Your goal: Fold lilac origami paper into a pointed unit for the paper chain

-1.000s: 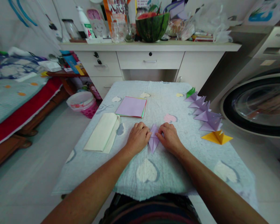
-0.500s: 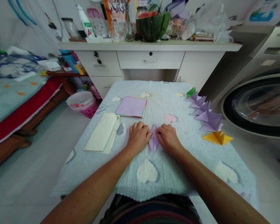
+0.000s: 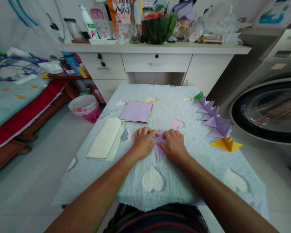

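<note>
A folded piece of purple origami paper (image 3: 159, 152) lies on the cloth-covered table between my hands, its narrow point toward me. My left hand (image 3: 144, 142) pinches its left edge with curled fingers. From the other side, my right hand (image 3: 176, 145) grips the right edge, the thumb lying across the paper. Fingers partly cover the paper's upper half. A stack of square coloured paper (image 3: 136, 111), purple on top, rests farther back on the left. Along the right edge stand several folded purple paper cranes (image 3: 217, 122), with a green one (image 3: 198, 96) behind and an orange one (image 3: 226, 144) in front.
A folded cream-coloured sheet (image 3: 106, 139) lies left of my left hand. Behind the table is a white desk (image 3: 157, 48) bearing a cut watermelon (image 3: 159, 29), jars and bags. A washing machine (image 3: 276, 61) stands right, a pink bin (image 3: 85, 108) left.
My right thumb has moved down and left over the purple paper. My left fingers have shifted slightly at its upper edge. The paper has moved a little toward me.
</note>
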Tool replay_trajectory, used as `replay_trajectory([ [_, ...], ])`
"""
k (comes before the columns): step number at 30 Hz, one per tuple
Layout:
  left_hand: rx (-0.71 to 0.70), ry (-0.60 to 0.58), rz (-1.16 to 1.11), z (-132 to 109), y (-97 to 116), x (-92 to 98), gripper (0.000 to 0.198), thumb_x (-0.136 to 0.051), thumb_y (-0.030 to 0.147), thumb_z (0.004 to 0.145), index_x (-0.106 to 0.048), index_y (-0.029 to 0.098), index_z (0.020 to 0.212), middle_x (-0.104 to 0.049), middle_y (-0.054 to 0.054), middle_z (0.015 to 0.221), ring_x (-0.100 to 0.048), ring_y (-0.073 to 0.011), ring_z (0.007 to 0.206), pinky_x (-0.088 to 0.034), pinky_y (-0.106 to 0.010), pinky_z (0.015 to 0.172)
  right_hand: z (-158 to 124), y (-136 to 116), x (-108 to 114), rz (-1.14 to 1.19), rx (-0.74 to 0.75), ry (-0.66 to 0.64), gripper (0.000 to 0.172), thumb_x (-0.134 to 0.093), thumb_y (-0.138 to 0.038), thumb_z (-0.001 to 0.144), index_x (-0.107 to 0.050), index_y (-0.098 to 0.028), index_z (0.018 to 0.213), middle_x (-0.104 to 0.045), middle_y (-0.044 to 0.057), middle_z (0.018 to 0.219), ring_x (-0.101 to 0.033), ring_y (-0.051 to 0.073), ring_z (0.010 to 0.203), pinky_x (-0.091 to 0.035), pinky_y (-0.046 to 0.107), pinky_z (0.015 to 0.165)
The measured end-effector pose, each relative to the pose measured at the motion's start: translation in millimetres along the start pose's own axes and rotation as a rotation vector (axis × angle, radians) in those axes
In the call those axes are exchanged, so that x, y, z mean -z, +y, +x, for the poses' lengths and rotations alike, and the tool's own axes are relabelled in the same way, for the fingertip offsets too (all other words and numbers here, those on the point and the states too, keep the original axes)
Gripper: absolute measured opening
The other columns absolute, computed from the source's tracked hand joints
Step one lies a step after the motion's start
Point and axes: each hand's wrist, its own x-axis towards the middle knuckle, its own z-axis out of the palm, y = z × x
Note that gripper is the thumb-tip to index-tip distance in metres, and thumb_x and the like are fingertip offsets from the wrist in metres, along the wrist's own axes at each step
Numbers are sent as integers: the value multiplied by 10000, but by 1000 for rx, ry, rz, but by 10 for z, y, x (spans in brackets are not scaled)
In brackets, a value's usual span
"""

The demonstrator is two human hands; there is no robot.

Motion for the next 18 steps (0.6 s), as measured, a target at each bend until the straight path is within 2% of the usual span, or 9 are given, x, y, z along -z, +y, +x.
replay_trajectory([
  [4, -69, 4, -11, -6, -26, -28, 456, -566, 146, 851, -589, 377, 1244, -526, -24, 1138, -434, -229, 1107, -330, -439, 997, -13, 50, 31, -6, -42, -6, 339, -588, -469, 856, -577, -193, 1052, -552, 105, 1047, -464, 287, 964, -315, 397, 807],
  [12, -95, 21, 58, -44, -92, -83, 413, -547, 184, 884, -625, 412, 1220, -528, -27, 1185, -419, -240, 1133, -327, -458, 995, -25, 193, 12, 26, -39, -20, 398, -572, -430, 852, -535, -205, 1178, -525, 115, 1194, -449, 301, 1082, -313, 455, 924],
  [18, -144, 82, 99, -61, -105, -109, 398, -586, 178, 870, -643, 407, 1192, -550, -26, 1189, -424, -244, 1112, -338, -460, 980, -18, 262, 33, 103, 34, -10, 418, -591, -347, 834, -533, -220, 1227, -509, 121, 1234, -439, 301, 1136, -314, 468, 957],
])
